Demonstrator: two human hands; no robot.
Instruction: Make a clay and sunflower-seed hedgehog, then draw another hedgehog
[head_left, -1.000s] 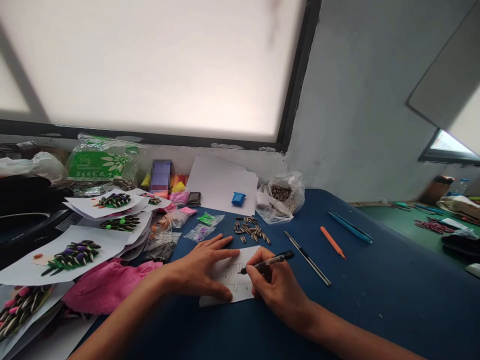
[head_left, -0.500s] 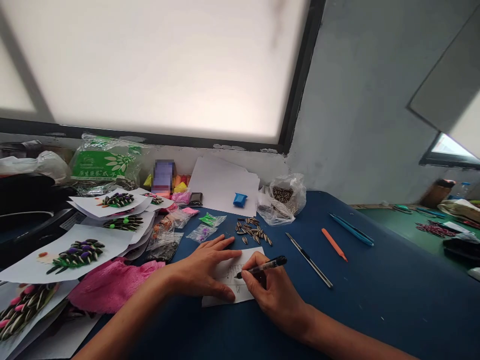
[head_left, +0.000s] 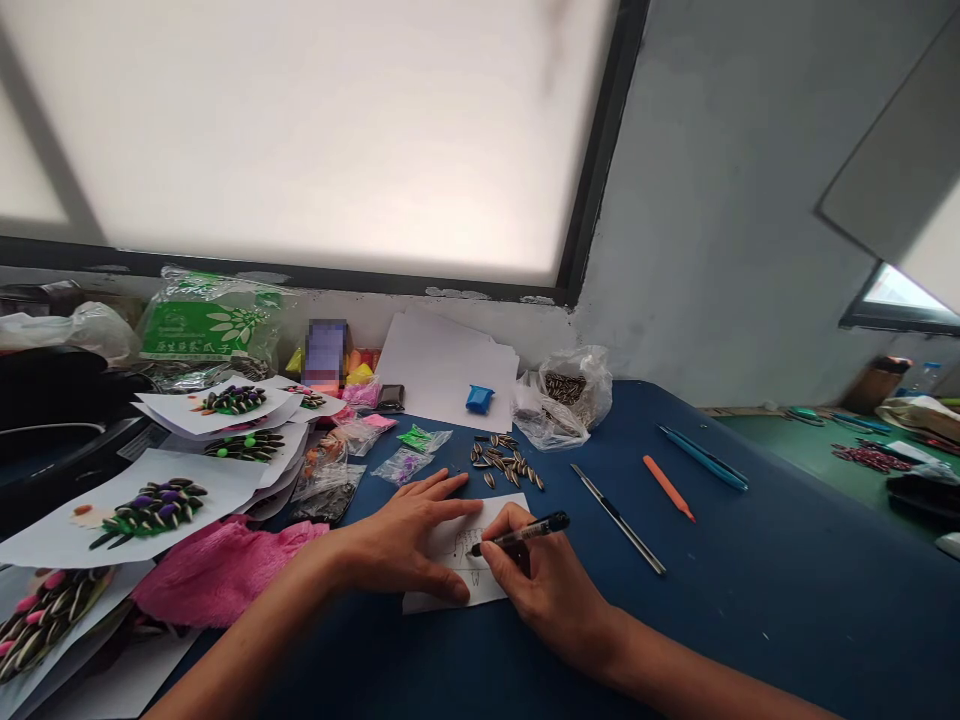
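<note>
My left hand lies flat with its fingers spread, pressing on the left side of a small white sheet of paper. In my right hand a black pen is gripped, its tip touching the paper. Dark drawn lines show on the sheet between the two hands. Just beyond the sheet lies a loose group of striped sunflower seeds. A utility knife rests to the right of my right hand.
Further right are an orange marker and a blue pen-like tool. Behind stand a bag of seeds, white sheets and a blue packet. Seed-decorated papers and a pink cloth fill the left.
The pen and my right hand have shifted very slightly left over the paper. My left hand stays in place.
</note>
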